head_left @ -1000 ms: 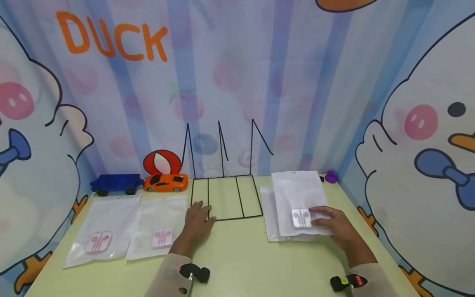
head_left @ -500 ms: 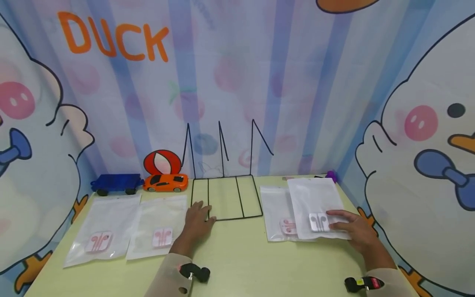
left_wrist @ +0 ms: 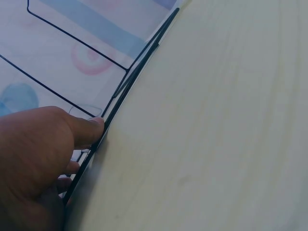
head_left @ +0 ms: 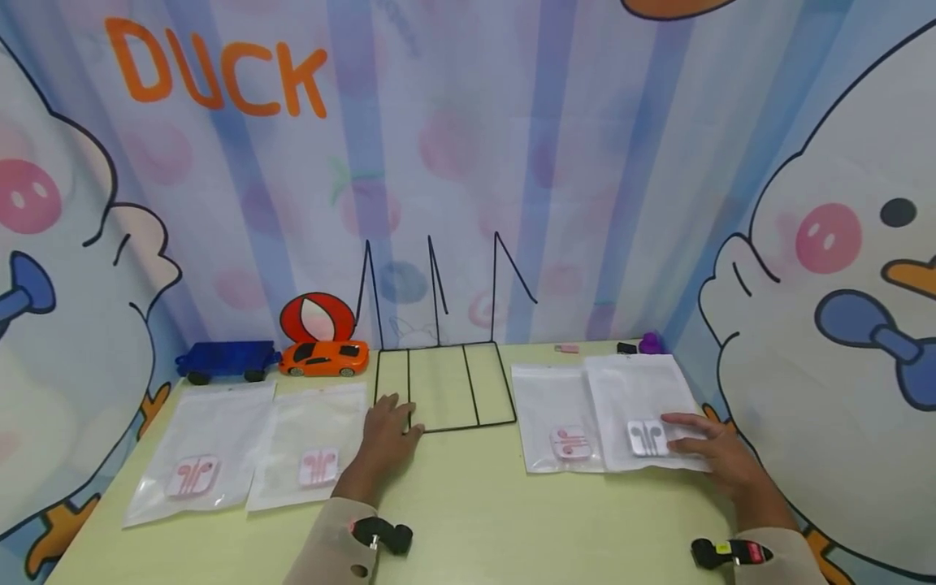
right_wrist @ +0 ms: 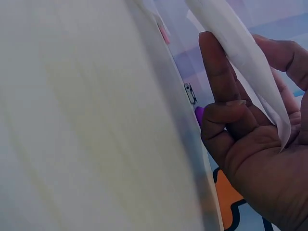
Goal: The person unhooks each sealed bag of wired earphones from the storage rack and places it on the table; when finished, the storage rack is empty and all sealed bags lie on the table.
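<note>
My right hand (head_left: pixel 717 459) pinches the lower right side of a white zip bag (head_left: pixel 636 386) with boxed earphones (head_left: pixel 647 439) showing in its corner. In the right wrist view the bag (right_wrist: pixel 250 53) runs between thumb and fingers. The bag partly overlaps another white bag (head_left: pixel 548 398) that has a pinkish earphone case (head_left: pixel 570 443). My left hand (head_left: pixel 387 439) rests on the front left corner of a black wire rack (head_left: pixel 475 386), fingers spread. In the left wrist view, its thumb lies against the rack's bar (left_wrist: pixel 139 70).
Two more earphone bags (head_left: pixel 227 414) lie at the left. Behind them stand a blue toy wagon (head_left: pixel 228 360) and an orange toy car (head_left: pixel 325 357). A pink stick (head_left: pixel 566 348), a small black item (head_left: pixel 626 348) and a purple toy (head_left: pixel 650 344) lie at the back right.
My right hand has moved right with its bag, uncovering most of the bag beneath and the pink stick behind. The left hand has stayed on the rack.
</note>
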Tool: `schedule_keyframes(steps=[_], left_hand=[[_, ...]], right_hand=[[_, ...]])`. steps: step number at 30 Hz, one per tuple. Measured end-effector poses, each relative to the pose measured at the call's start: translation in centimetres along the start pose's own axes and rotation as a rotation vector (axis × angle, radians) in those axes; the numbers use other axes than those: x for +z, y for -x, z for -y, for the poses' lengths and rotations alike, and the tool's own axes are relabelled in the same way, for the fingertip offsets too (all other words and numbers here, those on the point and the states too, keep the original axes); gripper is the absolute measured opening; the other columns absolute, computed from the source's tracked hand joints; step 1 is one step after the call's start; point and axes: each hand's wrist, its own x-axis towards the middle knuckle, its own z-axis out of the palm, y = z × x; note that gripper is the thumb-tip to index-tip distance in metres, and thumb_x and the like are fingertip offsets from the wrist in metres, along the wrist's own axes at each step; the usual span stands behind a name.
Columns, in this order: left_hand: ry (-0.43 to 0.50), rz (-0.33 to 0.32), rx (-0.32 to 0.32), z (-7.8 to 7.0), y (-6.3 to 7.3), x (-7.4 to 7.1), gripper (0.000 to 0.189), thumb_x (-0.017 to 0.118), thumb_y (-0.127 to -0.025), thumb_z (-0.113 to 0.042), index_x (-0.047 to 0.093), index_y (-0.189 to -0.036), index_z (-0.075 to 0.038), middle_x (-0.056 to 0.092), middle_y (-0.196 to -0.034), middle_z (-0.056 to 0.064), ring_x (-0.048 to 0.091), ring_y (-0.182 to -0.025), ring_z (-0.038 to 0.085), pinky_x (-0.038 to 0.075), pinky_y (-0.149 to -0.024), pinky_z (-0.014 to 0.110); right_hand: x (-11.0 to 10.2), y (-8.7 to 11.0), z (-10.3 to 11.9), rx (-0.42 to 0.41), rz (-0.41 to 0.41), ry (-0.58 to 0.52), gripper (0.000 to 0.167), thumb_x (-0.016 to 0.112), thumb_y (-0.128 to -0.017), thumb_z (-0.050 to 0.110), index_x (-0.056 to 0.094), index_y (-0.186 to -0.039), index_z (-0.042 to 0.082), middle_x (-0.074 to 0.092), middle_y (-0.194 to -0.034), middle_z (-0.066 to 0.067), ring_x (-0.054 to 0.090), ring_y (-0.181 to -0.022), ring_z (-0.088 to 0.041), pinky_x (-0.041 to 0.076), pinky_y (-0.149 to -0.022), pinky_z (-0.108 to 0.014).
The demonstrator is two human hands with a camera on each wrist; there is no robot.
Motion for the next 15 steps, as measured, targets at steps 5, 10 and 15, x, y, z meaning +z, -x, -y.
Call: schedule_keyframes(steps=[5,10,15], left_hand=[[0.002,-0.004,0.001,0.0,0.1,0.0,0.050,0.066,-0.108,-0.024,0.060,-0.150,0.002,0.040,-0.169,0.033,0.028,-0.163,0.053,0.020,-0.134,0.069],[-0.001,-0.002,0.004,-0.1,0.2,-0.1,0.049,0.066,-0.108,-0.022,0.061,-0.150,0.003,0.040,-0.168,0.034,0.029,-0.162,0.054,0.021,-0.134,0.070],[-0.003,-0.002,0.004,-0.3,0.2,-0.2,0.049,0.065,-0.108,-0.022,0.060,-0.150,0.003,0.040,-0.169,0.034,0.028,-0.162,0.054,0.021,-0.134,0.069]], right_hand=[[-0.7,-0.2,-0.3,0.022,-0.032,0.015,0.048,0.081,-0.096,0.008,0.080,-0.127,0.045,0.062,-0.124,0.012,0.074,-0.098,-0.006,0.066,-0.083,-0.029],[-1.0,-0.2,-0.6,0.039,-0.035,0.011,0.049,0.082,-0.095,0.007,0.079,-0.128,0.044,0.068,-0.119,0.013,0.076,-0.098,-0.009,0.067,-0.083,-0.032],[-1.2,-0.2,-0.8,0.031,-0.042,0.032,0.050,0.083,-0.095,0.008,0.078,-0.130,0.043,0.066,-0.118,0.015,0.074,-0.099,-0.007,0.066,-0.083,-0.030]])
